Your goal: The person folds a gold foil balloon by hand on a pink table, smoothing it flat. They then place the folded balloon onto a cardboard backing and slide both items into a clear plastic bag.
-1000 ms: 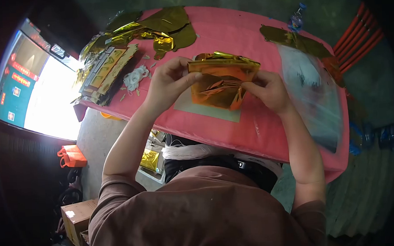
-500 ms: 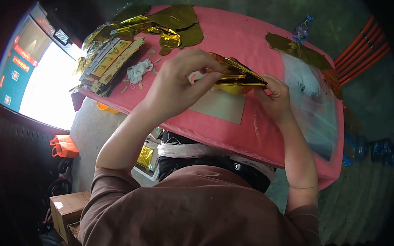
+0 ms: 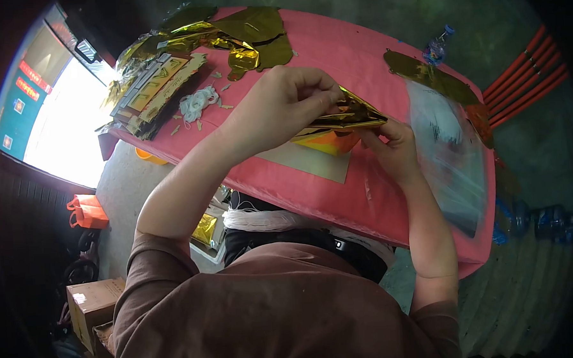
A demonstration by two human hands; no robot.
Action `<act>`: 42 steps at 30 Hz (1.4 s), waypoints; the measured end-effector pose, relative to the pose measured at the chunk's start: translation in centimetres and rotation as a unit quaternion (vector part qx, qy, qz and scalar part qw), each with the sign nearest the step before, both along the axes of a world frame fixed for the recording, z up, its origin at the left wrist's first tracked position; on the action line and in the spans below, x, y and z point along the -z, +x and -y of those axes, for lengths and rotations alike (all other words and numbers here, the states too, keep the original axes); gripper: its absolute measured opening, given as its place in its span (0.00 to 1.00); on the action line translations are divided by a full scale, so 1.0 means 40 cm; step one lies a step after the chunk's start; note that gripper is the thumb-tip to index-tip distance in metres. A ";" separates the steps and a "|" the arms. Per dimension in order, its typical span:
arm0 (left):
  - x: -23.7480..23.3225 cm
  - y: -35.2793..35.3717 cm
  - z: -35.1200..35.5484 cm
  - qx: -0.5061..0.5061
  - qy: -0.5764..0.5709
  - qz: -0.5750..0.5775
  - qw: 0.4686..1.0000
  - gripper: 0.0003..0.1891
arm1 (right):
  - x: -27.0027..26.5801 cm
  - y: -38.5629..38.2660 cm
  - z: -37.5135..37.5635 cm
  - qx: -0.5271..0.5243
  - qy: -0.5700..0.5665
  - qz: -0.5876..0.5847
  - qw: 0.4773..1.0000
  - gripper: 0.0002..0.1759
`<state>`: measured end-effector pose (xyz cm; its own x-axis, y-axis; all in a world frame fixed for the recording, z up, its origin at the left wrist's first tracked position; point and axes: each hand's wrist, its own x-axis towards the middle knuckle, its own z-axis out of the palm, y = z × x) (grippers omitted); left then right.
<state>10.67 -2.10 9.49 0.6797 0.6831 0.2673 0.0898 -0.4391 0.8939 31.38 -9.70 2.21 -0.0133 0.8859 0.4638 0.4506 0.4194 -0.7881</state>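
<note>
Left hand (image 3: pixel 280 112) shifted rightward over the folded, shiny gold-foil packet (image 3: pixel 357 117), lying crosswise; grip unclear. Right hand (image 3: pixel 395 150) pinches its right end.

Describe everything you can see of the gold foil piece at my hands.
The gold foil piece is thin, glossy and mirror-like, perhaps metallized plastic film. It looks layered, with creased dark-gold surfaces above and a brighter yellow-orange face below. It is held up over a pale rectangular sheet and the pink tablecloth, slanting down toward its pointed right end, which the right hand pinches. The left hand covers its other end, so its grip there is unclear.
</note>
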 end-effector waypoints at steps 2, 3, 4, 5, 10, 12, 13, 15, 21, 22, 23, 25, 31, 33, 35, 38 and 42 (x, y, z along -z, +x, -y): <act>0.009 0.000 -0.014 0.010 0.016 -0.009 1.000 0.10 | -0.001 -0.002 0.001 -0.003 -0.003 -0.003 1.000 0.11; 0.013 0.000 -0.019 0.020 0.033 -0.017 0.999 0.10 | -0.001 -0.002 0.001 -0.007 -0.007 -0.001 1.000 0.12; 0.011 -0.001 -0.019 0.020 0.033 -0.017 0.999 0.10 | -0.002 -0.003 0.002 -0.011 -0.011 0.000 1.000 0.12; 0.005 -0.001 -0.019 0.029 0.033 -0.035 0.998 0.10 | -0.005 -0.004 0.003 -0.010 -0.012 0.001 1.000 0.12; -0.018 -0.006 -0.024 0.060 0.037 -0.106 0.992 0.11 | -0.013 -0.003 0.005 -0.022 0.000 0.045 0.999 0.11; -0.010 -0.009 -0.031 0.083 0.065 -0.099 0.990 0.11 | -0.011 -0.003 0.005 -0.022 0.000 0.045 0.999 0.11; -0.011 -0.012 -0.031 0.083 0.064 -0.099 0.990 0.11 | -0.010 -0.003 0.005 -0.021 0.000 0.046 0.999 0.10; -0.015 -0.016 -0.030 0.107 0.089 -0.115 0.984 0.11 | -0.017 -0.009 0.008 -0.027 0.010 0.039 0.999 0.10; -0.009 -0.030 -0.028 0.132 0.050 -0.088 0.986 0.12 | -0.018 -0.011 0.003 -0.032 0.064 0.064 0.995 0.12; -0.005 -0.030 -0.027 0.132 0.050 -0.088 0.986 0.12 | -0.019 -0.010 0.003 -0.034 0.065 0.070 0.995 0.12; 0.000 -0.029 -0.027 0.133 0.032 -0.069 0.988 0.12 | -0.018 -0.008 0.004 -0.035 0.065 0.070 0.995 0.12; 0.003 -0.028 -0.023 0.133 0.013 -0.050 0.990 0.12 | -0.016 -0.004 0.005 -0.025 0.047 0.098 0.994 0.13; -0.006 -0.020 -0.008 0.094 -0.046 -0.082 0.991 0.11 | 0.003 -0.004 -0.002 -0.040 0.080 0.074 0.993 0.12; -0.008 -0.018 -0.004 0.092 -0.040 -0.102 0.990 0.10 | 0.002 -0.003 -0.003 -0.044 0.080 0.081 0.993 0.12; 0.008 -0.014 -0.007 0.088 -0.039 -0.097 0.991 0.09 | 0.001 -0.002 -0.003 -0.046 0.079 0.087 0.992 0.12; 0.012 -0.008 -0.002 0.068 0.002 -0.104 0.992 0.08 | 0.002 -0.001 -0.002 -0.045 0.080 0.089 0.992 0.13; 0.014 -0.006 0.012 0.042 0.146 -0.117 0.981 0.07 | 0.000 -0.002 -0.002 -0.043 0.073 0.099 0.991 0.13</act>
<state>10.42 -2.59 8.95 0.7968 0.5392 0.2728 0.2302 -0.6882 0.6880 31.31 -9.62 2.21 -0.1896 0.8013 0.5674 0.5483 0.5658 -0.6158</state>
